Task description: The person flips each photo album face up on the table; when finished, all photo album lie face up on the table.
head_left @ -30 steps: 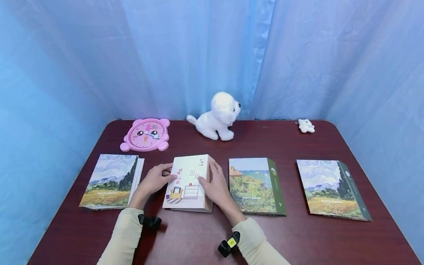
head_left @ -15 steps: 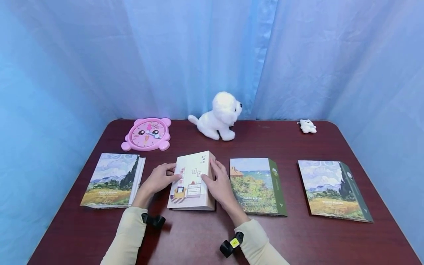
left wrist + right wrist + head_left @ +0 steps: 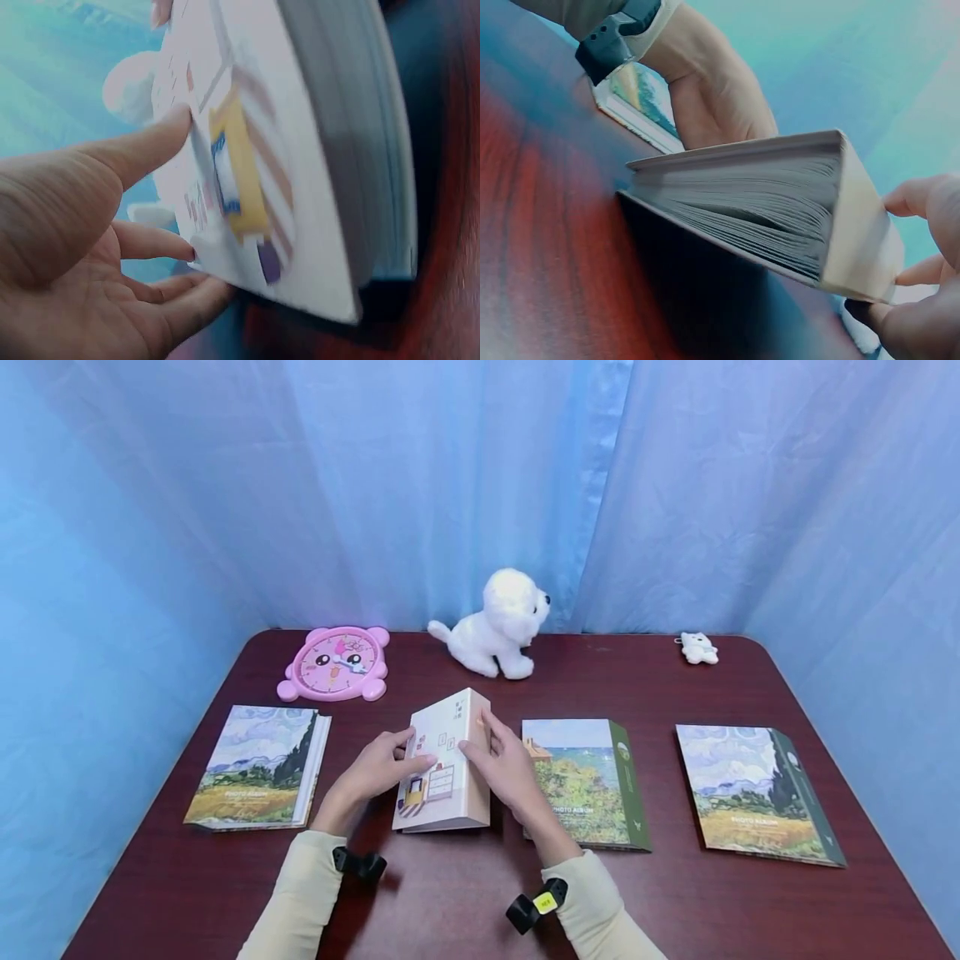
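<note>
A thick photo album (image 3: 438, 781) with a pale cover of drawn furniture is held in both hands, tilted with its spine side (image 3: 859, 232) raised off the table. My left hand (image 3: 378, 767) grips the far-left edge; in the left wrist view its thumb (image 3: 154, 146) presses the cover while the other fingers curl at the edge. My right hand (image 3: 513, 772) pinches the spine, thumb on the cover side and fingers along the top right. In the right wrist view the grey page edges (image 3: 757, 206) show between the covers, with a dark shadow underneath.
A landscape-covered photo album stack (image 3: 258, 768) lies left. A green-spined album (image 3: 577, 777) is close beside the right hand, another album (image 3: 750, 793) farther right. Behind are a pink clock (image 3: 335, 664), a white plush dog (image 3: 498, 627) and a small white plush (image 3: 699, 648).
The pale album has turned and tilted more, its spine side rising and showing wider, and has shifted slightly right and away. Both hands moved along with it, keeping their hold.
</note>
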Demonstrator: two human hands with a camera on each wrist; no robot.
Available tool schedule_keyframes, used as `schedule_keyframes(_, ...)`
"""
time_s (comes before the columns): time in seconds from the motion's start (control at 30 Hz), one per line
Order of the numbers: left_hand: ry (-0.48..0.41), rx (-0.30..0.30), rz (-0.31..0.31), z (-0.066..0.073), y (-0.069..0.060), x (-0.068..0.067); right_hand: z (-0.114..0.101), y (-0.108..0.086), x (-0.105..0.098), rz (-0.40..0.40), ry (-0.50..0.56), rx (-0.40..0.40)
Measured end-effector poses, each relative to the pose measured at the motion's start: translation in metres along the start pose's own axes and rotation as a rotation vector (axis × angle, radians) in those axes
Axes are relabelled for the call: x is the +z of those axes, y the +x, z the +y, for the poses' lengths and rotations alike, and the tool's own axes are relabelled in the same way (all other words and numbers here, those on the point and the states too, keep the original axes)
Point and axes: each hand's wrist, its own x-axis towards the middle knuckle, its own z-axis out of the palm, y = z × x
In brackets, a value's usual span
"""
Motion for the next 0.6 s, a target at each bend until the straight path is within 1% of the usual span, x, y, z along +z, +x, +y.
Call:
schedule_keyframes(0.13,-0.001,0.012,-0.033,0.008,0.0,0.001,-0.004,0.001,-0.004,-0.04,0.116,0.012)
schedule_keyframes(0.2,-0.009,0.018,-0.045,0.01,0.001,0.001,-0.005,0.002,-0.005,-0.042,0.15,0.016)
schedule_keyframes(0.37,-0.014,0.012,-0.067,0.015,0.002,0.001,-0.005,0.004,-0.006,-0.004,0.191,0.018)
schedule_keyframes(0.53,-0.023,-0.007,-0.071,0.017,0.002,0.001,-0.007,0.003,-0.006,0.025,0.257,0.025)
schedule_keyframes(0.6,-0.022,-0.002,-0.074,0.017,0.002,0.001,-0.007,0.002,-0.006,0.032,0.288,0.023)
